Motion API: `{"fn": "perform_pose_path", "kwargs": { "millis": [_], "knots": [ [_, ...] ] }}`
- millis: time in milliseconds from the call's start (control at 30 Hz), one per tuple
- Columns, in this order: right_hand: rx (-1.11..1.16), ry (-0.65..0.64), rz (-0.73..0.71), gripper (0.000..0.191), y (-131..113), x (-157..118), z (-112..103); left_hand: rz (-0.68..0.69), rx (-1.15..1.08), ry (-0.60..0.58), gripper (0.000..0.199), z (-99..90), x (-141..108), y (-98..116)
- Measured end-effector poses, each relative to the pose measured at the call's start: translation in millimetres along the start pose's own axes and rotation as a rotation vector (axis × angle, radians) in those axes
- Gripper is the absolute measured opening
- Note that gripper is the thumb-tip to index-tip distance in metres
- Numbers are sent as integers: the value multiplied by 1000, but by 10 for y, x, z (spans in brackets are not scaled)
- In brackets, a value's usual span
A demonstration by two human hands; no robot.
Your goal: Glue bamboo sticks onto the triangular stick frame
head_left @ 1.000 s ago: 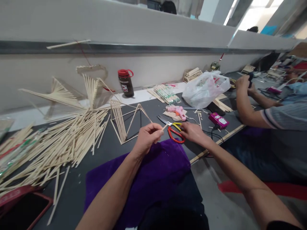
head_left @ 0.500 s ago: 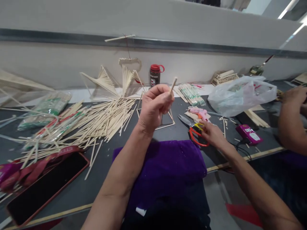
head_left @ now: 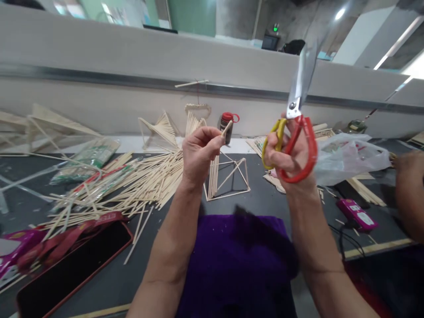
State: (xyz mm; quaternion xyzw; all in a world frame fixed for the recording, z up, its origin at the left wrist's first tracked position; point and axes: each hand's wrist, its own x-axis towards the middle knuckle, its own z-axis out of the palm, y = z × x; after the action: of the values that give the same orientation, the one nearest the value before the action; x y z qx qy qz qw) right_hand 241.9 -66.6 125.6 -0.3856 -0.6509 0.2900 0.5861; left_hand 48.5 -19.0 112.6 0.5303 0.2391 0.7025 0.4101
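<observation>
Pinched between the thumb and fingers of my left hand [head_left: 202, 152] is a thin wooden stick [head_left: 227, 128], with a short end poking out past the thumb. Raised at the right, my right hand [head_left: 293, 152] grips a pair of scissors [head_left: 294, 106] by the red and yellow handles, blades pointing up. The blade tips are blurred. Behind and below my left hand, a small stick frame [head_left: 232, 193] stands on the dark table, partly hidden by that hand.
Loose sticks [head_left: 149, 176] lie heaped at the left beside a phone [head_left: 76, 269]. A purple cloth [head_left: 238, 256] covers the front edge. At the back stands a bottle [head_left: 227, 117]; a plastic bag [head_left: 351, 157] and purple device [head_left: 357, 215] sit right, near another person's hand [head_left: 410, 185].
My right hand has picked the scissors up from the table and raised them, blades up. My left hand keeps hold of the stick. The camera has tilted up, showing more beyond the partition.
</observation>
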Motion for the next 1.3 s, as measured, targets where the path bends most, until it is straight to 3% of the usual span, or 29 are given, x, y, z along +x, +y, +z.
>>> {"fn": "perform_pose_path", "kwargs": {
  "millis": [100, 167, 267, 367, 533, 700, 933, 1167, 1300],
  "knots": [
    [-6, -122, -69, 86, 58, 172, 276, -6, 12, 66, 8, -165, 65, 5],
    [-9, -249, -108, 91, 146, 192, 349, -1, -2, 113, 7, -270, 111, 28],
    [-119, -404, -95, 89, 236, 157, 325, -20, -27, 147, 8, -356, 156, 53],
    [-278, -458, -42, 86, 236, 129, 237, -32, -32, 139, 7, -361, 166, 50],
    [-443, -454, -37, 80, 180, 144, 170, -48, -19, 74, 6, -324, 131, 46],
    [-465, -448, -67, 79, 146, 138, 226, -95, 83, -4, 3, -290, 98, 49],
    [-467, -439, -57, 75, 204, 141, 293, -134, 154, -5, 1, -285, 93, 3],
    [-711, -394, -150, 56, 280, 122, 332, -118, 175, -36, 2, -233, 53, -38],
    [-706, -417, -154, 59, 250, 102, 310, -119, 166, -63, 5, -218, 32, -12]
  ]
}}
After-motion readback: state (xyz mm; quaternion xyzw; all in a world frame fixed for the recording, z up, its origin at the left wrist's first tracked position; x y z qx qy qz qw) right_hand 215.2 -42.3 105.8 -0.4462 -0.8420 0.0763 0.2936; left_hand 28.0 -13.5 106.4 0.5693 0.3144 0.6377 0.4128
